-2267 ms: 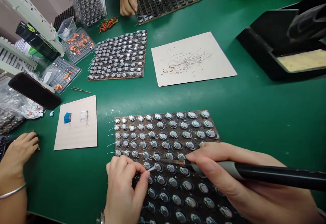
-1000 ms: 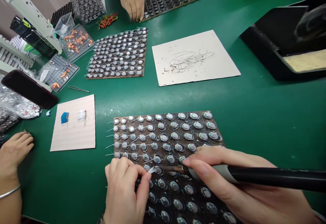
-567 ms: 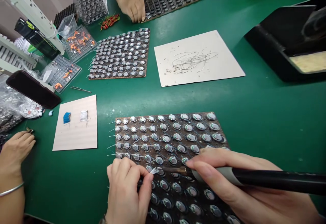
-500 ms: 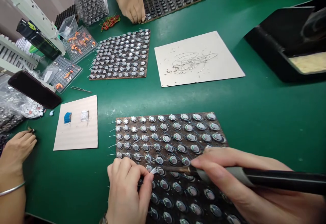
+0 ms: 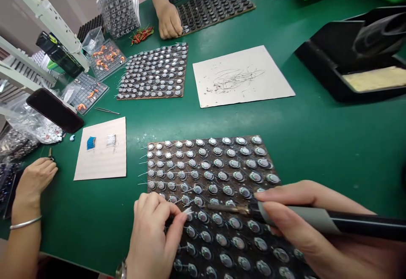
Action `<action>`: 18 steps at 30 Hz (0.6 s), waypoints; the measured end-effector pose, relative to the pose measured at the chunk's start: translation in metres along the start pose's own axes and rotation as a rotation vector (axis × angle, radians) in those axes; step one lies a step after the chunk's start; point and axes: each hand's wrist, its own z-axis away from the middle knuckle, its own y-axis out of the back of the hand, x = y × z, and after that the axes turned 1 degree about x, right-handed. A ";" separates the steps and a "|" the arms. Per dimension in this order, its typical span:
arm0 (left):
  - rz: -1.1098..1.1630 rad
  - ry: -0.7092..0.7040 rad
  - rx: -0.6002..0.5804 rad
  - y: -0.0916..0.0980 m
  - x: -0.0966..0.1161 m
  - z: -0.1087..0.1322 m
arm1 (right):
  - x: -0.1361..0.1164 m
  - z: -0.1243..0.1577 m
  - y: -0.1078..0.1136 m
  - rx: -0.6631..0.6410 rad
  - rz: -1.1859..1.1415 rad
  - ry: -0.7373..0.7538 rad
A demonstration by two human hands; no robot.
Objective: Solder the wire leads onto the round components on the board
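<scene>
In front of me lies a dark board (image 5: 207, 156) set with rows of small round silver parts, thin wires running from many of them. My left hand (image 5: 157, 232) rests over its left part, thumb and forefinger pinching a small bunch of fine white wires (image 5: 187, 212). A soldering iron (image 5: 294, 216) is held in my right hand (image 5: 304, 224) like a pen. The iron's tip (image 5: 215, 207) points left over the board, a short way right of the white wires. Whether the tip touches a part, I cannot tell.
A card with blue (image 5: 91, 143) and white wire pieces (image 5: 111, 140) lies left, beside a co-worker's hand (image 5: 39, 173). Beyond are a white sheet with loose wires (image 5: 222, 97), a second filled board (image 5: 152, 71), another person's hand (image 5: 169, 21) and a black iron stand with sponge (image 5: 330, 71).
The iron's tip has drawn back a little to the right, away from the white wires. My left hand still pinches them. The whole view has shifted slightly.
</scene>
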 end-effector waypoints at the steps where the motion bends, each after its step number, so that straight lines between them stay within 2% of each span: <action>1: 0.003 -0.003 -0.009 0.000 0.000 0.001 | 0.000 0.000 -0.002 -0.008 -0.021 0.006; 9: -0.028 -0.004 -0.025 -0.009 0.000 -0.001 | -0.011 -0.004 -0.012 -0.036 -0.033 -0.008; 18: 0.005 0.009 -0.057 -0.007 0.000 -0.003 | -0.009 -0.005 -0.012 -0.027 -0.026 -0.002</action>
